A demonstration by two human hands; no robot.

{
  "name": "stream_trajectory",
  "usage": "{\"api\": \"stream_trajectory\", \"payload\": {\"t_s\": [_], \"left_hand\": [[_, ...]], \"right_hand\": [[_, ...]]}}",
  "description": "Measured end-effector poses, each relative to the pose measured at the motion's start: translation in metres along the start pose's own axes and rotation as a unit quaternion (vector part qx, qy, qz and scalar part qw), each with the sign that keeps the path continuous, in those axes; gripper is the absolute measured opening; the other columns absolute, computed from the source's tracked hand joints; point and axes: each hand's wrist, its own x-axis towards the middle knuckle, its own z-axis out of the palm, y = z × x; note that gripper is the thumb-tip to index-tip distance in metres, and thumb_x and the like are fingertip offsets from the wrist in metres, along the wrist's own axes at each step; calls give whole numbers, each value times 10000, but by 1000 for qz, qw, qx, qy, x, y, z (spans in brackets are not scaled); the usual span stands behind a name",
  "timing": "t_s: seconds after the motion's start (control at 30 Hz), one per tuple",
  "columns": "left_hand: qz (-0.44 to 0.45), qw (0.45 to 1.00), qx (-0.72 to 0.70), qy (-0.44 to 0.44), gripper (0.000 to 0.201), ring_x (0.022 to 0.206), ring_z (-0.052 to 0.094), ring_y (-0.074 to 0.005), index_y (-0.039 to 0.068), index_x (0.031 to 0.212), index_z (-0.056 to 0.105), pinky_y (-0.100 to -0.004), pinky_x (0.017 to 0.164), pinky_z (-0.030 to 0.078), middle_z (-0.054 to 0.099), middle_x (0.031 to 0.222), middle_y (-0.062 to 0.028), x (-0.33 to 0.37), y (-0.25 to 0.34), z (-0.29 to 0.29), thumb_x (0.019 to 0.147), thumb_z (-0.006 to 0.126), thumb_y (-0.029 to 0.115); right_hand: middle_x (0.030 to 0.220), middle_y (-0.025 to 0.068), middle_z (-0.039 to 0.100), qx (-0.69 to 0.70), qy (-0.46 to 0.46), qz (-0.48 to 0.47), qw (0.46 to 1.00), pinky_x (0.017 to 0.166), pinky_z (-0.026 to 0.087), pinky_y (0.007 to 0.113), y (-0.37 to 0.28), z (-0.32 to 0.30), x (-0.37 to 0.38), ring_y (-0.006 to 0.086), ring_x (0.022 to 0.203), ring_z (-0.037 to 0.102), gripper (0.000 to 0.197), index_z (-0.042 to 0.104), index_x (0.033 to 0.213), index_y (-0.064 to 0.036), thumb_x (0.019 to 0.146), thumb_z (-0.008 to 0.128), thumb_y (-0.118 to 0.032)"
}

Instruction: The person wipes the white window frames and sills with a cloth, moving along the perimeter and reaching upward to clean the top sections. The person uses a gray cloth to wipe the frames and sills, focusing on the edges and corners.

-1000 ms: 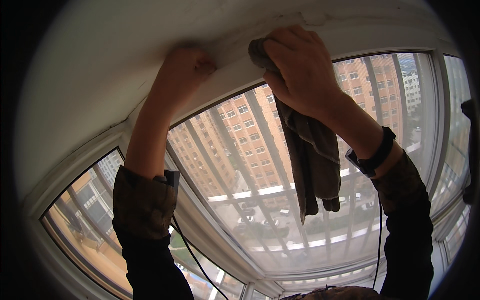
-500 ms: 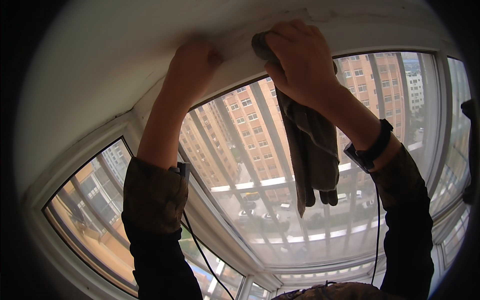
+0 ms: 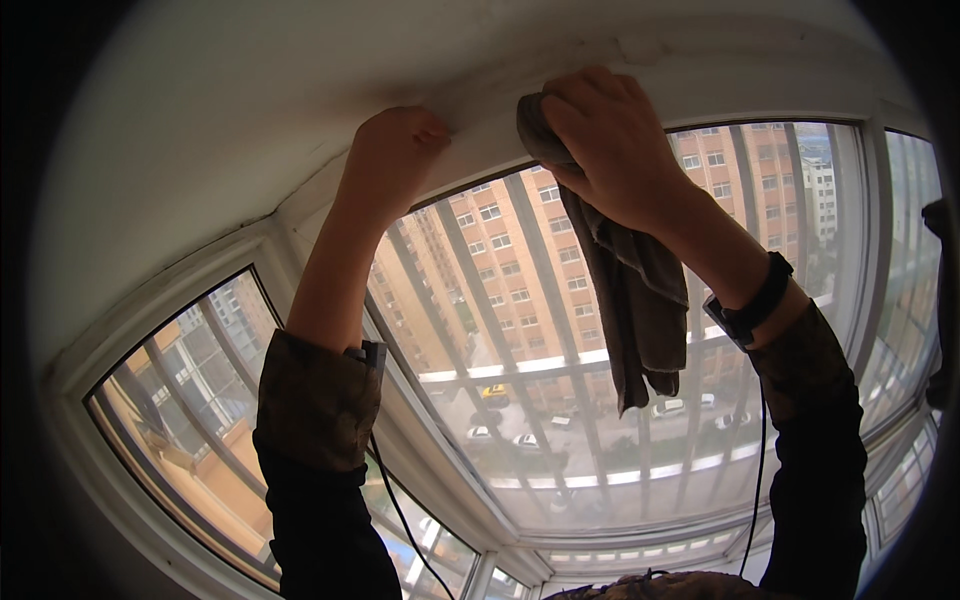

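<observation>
My right hand [image 3: 620, 150] grips a dark grey-brown cloth [image 3: 645, 310] up at the white window frame [image 3: 760, 95]. Part of the cloth bulges out on the left of the fingers, against the frame. Its long folds hang down in front of the large window pane [image 3: 540, 400]. My left hand [image 3: 390, 155] is raised to the left of the cloth, closed in a fist near the frame where it meets the ceiling. Nothing shows sticking out of that fist, and its knuckles look close to the white surface.
Overhead is the pale ceiling [image 3: 180, 170], with dark smudges near the frame. A smaller side window [image 3: 190, 380] lies at the left. Bars run outside the glass, with buildings and parked cars far below. A thin black cable [image 3: 405, 515] hangs from each wrist.
The view has tilted a little, so the frame and both hands sit lower in it. The cloth's hanging end has shifted slightly up and right. My right hand keeps its grip.
</observation>
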Motion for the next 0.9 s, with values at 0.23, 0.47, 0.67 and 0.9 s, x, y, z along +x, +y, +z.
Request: {"api": "stream_trajectory", "payload": {"t_s": [0.23, 0.47, 0.67, 0.9], "left_hand": [[34, 996, 62, -60, 164, 767, 685, -162, 35, 964, 771, -312, 733, 539, 729, 813, -80, 28, -11, -3, 927, 704, 181], [-14, 995, -1, -98, 205, 741, 657, -135, -1, 983, 771, -301, 709, 524, 715, 799, -51, 35, -14, -3, 944, 698, 187], [-16, 994, -64, -87, 192, 804, 676, -132, 17, 1010, 783, -286, 757, 528, 739, 857, -57, 23, -11, -7, 952, 674, 165], [13, 991, -130, -36, 182, 870, 708, -143, 18, 1064, 783, -291, 828, 548, 763, 923, -60, 18, -7, 1, 961, 652, 89]], "right_hand": [[1117, 49, 639, 2, -15, 5, 1000, 981, 459, 440, -1, -1, 0, 271, 1111, 591, 471, 660, 1152, -114, 736, 867, -193], [1116, 44, 636, -4, -18, 16, 1000, 985, 454, 438, -2, 1, 0, 260, 1122, 586, 494, 664, 1165, -122, 724, 873, -201], [1127, 41, 629, -16, -13, 16, 1000, 992, 451, 442, -3, 4, 0, 262, 1134, 578, 507, 665, 1156, -122, 702, 877, -197], [1131, 45, 630, 4, -2, 12, 1000, 984, 450, 439, -2, 4, 0, 265, 1131, 578, 503, 665, 1152, -118, 697, 871, -184]]}}
